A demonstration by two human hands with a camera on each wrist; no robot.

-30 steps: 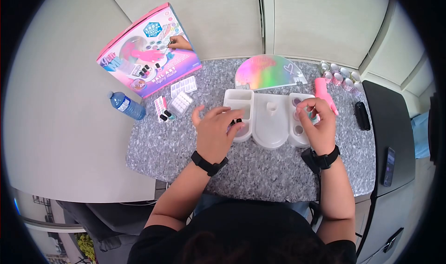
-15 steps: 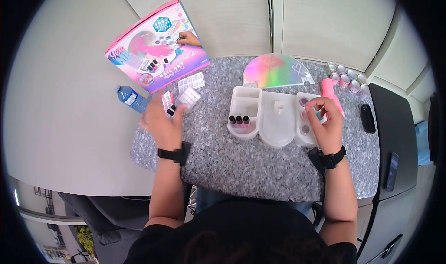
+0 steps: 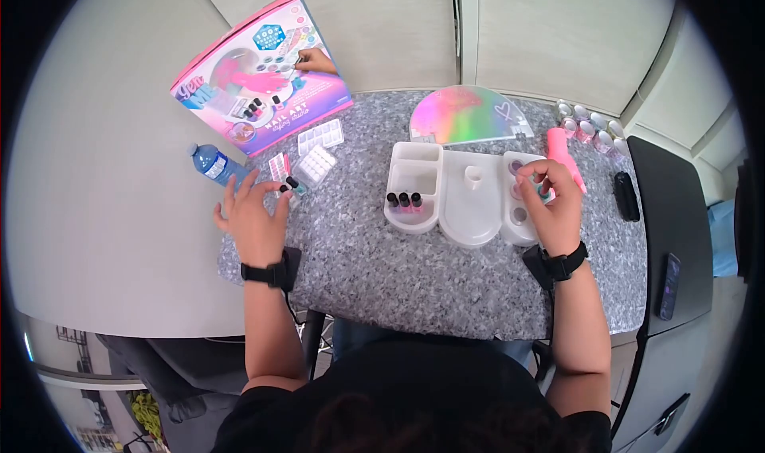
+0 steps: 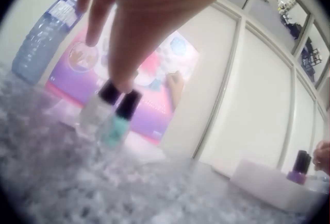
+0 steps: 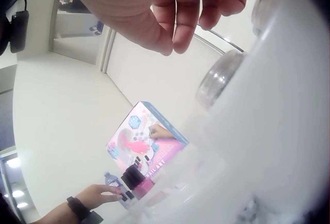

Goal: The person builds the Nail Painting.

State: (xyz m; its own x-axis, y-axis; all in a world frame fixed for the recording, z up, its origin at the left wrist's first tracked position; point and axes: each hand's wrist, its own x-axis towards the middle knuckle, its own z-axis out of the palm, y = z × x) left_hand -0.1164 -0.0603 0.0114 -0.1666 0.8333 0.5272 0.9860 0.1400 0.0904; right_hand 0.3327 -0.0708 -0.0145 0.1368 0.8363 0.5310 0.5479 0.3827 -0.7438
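At the table's left, my left hand (image 3: pixel 256 222) reaches down with its thumb and index finger at the black cap of a clear nail polish bottle (image 4: pixel 94 115), pinching it. A teal nail polish bottle (image 4: pixel 117 130) stands right beside it. The other left fingers are spread. My right hand (image 3: pixel 558 206) hovers over the right section of a white tray (image 3: pixel 470 228), its fingers loosely bent, thumb tip near the index tip, nothing between them. Small round pots (image 3: pixel 519 214) sit in that section. Three black-capped nail polish bottles (image 3: pixel 404 201) stand in the tray's left front compartment.
Behind the left hand are a water bottle (image 3: pixel 213 164), a Nail Art box (image 3: pixel 259 78), a white nail case (image 3: pixel 317 163) and a nail sheet (image 3: pixel 276 166). A rainbow panel (image 3: pixel 462 117) lies behind the tray. Right are a pink hand form (image 3: pixel 564 154), several silver-capped bottles (image 3: pixel 591 126) and a black case (image 3: pixel 626 196).
My left hand has left the tray's left compartment, where three bottles now show, and moved left to the clear and teal bottles. The right hand stays over the pots.
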